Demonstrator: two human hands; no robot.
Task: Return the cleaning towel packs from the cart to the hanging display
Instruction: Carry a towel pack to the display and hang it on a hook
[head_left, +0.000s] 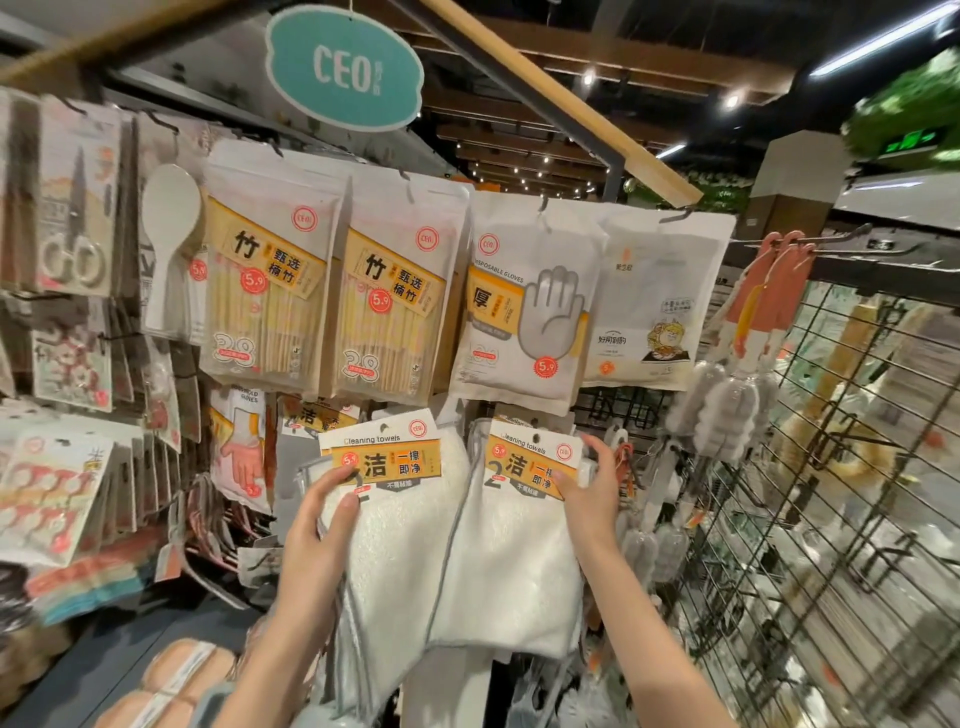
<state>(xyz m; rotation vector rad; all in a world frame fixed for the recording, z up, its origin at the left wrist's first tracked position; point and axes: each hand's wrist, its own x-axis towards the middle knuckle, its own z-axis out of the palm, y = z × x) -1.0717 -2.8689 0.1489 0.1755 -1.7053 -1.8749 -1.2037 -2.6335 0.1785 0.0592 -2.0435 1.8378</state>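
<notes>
Two white cleaning towel packs with orange-and-white header cards are up against the hanging display. My left hand (324, 512) grips the left towel pack (395, 540) at the lower left of its card, thumb on the front. My right hand (589, 486) pinches the right towel pack (511, 561) at the right edge of its card. Both packs sit just below the row of chopstick packs (270, 291) and the disposable glove pack (519, 312). Their hook is hidden behind the cards. The cart is out of view.
Scissors and small kitchen goods (67, 218) hang at the left. A wire grid panel (831, 467) with bottle brushes (727, 405) stands at the right. Sponges (171, 680) lie low at the left. A teal CEO sign (345, 67) hangs overhead.
</notes>
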